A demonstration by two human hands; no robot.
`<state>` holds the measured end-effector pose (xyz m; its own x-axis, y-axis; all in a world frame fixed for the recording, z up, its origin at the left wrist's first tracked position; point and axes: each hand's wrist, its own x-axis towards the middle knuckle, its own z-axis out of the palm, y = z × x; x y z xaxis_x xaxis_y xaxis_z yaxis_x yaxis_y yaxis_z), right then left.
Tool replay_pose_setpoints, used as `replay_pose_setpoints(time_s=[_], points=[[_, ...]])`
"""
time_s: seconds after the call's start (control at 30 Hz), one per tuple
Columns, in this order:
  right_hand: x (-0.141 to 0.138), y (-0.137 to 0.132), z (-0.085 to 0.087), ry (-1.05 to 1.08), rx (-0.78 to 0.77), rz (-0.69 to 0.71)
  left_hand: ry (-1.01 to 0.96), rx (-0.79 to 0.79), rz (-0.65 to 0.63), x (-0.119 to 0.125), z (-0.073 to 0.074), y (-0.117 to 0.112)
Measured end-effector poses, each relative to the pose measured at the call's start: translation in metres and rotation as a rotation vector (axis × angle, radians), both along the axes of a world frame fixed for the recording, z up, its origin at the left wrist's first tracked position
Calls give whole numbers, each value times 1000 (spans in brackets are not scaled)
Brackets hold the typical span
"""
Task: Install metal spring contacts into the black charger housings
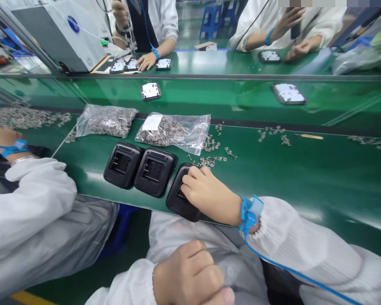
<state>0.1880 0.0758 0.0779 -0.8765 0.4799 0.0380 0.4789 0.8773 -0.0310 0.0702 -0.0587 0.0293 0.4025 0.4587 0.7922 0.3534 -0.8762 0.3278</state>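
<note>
Three black plastic housings lie in a row at the near edge of the green belt: one on the left (123, 164), one in the middle (155, 171), and one on the right (181, 199). My right hand (206, 192), with a blue wrist strap (250, 211), lies on the right housing with its fingers curled over the housing's recess. My left hand (190, 275) is a closed fist down in my lap, and what it holds, if anything, is hidden. Small metal springs (211, 150) lie scattered just beyond my right hand.
Two clear bags of metal parts (106, 120) (174, 131) lie behind the housings. A co-worker's white sleeve (34, 203) and hand (1, 135) are at the left beside a pile of springs (22, 117). Two people work across the belt, where flat parts (150, 90) (288, 93) lie.
</note>
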Motion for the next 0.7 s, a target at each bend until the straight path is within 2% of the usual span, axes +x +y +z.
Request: replay_pose_setpoints(time_s=[0.17,0.37,0.43,0.53,0.63,0.7], points=[[-7,5,-6,32,3,21,79,-17,3,9,-5,-3],[-30,9,-11,82,16,59,126,-101,-129,16,-2,1],[-41,15,-15,103,30,73,137,-64,-138,19,-1,5],[-52,28,-18,140,58,115,140,70,-104,25,3,14],[-38,48,-15,281,15,176,96,129,-77,31,9,24],[-8,61,-10,485,-105,186,84,126,-56,34,11,31]])
